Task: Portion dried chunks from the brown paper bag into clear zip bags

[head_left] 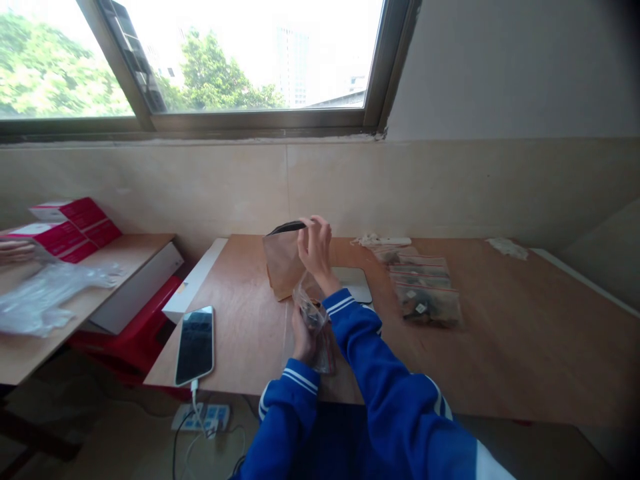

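Near the table's front edge, my left hand (303, 337) is closed around a clear plastic zip bag (315, 319) with small dark items inside. Their kind is too blurred to make out. My right hand (317, 252) is raised above it, its bent fingers at the right rim of a brown paper bag (284, 259). That bag stands upright and slightly tilted, with a dark inside showing at its mouth. Part of its right side is hidden by my fingers. Behind my right wrist lies a flat silver-grey object (354, 283), partly covered by the sleeve.
Several filled zip bags (425, 293) lie overlapping at the right, with white gloves (373, 240) behind them. A phone (196, 345) on a charging cable lies at the left edge. Another person's hand (17, 251) is at the left table, beside clear plastic bags (50, 297) and red-and-white boxes (75, 230).
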`<state>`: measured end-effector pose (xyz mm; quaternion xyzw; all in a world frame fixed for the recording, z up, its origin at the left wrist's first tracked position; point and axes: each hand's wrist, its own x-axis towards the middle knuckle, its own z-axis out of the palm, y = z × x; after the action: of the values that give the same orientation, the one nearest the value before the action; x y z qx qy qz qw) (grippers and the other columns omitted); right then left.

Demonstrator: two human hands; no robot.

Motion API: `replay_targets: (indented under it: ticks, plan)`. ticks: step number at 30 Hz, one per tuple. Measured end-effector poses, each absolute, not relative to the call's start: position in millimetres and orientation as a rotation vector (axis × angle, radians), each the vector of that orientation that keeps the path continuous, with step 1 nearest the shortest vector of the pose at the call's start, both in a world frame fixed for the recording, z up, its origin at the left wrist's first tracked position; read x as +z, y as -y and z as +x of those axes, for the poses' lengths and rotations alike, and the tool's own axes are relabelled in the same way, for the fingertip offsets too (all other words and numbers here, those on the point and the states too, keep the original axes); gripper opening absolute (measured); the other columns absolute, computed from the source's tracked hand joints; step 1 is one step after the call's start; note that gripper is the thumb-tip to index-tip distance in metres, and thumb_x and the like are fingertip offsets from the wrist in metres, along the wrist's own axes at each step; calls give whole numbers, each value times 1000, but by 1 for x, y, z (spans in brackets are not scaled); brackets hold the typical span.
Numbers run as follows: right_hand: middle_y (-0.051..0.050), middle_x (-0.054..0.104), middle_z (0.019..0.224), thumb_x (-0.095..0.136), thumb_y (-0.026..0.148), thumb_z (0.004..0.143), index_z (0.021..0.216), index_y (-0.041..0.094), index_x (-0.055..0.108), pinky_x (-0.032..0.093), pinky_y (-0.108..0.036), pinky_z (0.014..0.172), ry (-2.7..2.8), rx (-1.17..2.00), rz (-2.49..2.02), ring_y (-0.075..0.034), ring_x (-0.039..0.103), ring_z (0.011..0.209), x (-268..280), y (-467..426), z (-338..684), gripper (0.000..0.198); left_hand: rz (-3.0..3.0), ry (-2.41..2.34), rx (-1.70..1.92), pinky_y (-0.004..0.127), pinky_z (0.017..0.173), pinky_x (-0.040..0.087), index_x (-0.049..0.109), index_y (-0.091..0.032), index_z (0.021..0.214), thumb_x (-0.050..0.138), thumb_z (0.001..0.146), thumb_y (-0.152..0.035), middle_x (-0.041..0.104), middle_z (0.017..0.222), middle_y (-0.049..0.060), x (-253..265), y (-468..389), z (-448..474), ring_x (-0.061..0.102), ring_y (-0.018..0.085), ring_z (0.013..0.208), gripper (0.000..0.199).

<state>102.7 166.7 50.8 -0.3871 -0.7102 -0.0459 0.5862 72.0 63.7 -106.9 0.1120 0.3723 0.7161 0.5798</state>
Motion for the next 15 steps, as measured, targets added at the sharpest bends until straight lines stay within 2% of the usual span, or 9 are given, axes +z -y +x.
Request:
replay_targets:
  ticks: [2,4,6,8,10,12,15]
  plan:
    - [-13,53,113,39,23,95,103,18,58,41,-40,99,1613,30,-839,-24,50,113,51,-152,114,21,286,-877,1676,32,79,53,67,-15,88,59,83,-48,70,84,7,-105,-63,72,67,20,80,35]
    - [-7,58,93,39,21,93,90,20,57,47,-33,84,1636,262,-809,-19,58,92,50,-137,128,19,274,-887,1664,33,79,54,68,-16,89,58,84,-48,70,86,8,-102,-62,72,68,21,83,34]
    - [0,57,75,39,18,90,83,20,56,47,-26,67,1689,543,-839,-14,57,69,48,-124,141,19,239,-897,1642,33,77,54,68,-17,90,56,84,-48,71,88,8,-99,-62,72,68,22,86,34]
    - [3,56,67,39,16,88,81,20,56,43,-23,57,1797,790,-898,-12,54,57,46,-113,153,19,204,-898,1637,34,76,54,68,-17,92,56,85,-47,72,90,8,-95,-62,73,68,23,86,33]
    - [2,59,67,40,12,84,77,19,59,42,-23,58,1993,920,-977,-11,55,57,43,-106,161,21,187,-884,1649,34,76,54,68,-17,94,56,85,-44,72,91,8,-93,-62,74,68,22,85,32]
    - [-2,65,74,42,8,81,77,17,62,43,-24,64,2183,904,-1069,-13,59,66,37,-101,165,22,201,-862,1670,34,76,54,69,-16,96,57,84,-43,72,92,9,-93,-61,74,68,22,85,33]
    - [-8,68,91,52,10,80,90,14,65,45,-28,73,2367,817,-1103,-18,60,81,23,-96,164,16,232,-851,1739,33,78,53,69,-13,97,58,83,-42,71,92,9,-96,-60,75,68,23,87,33]
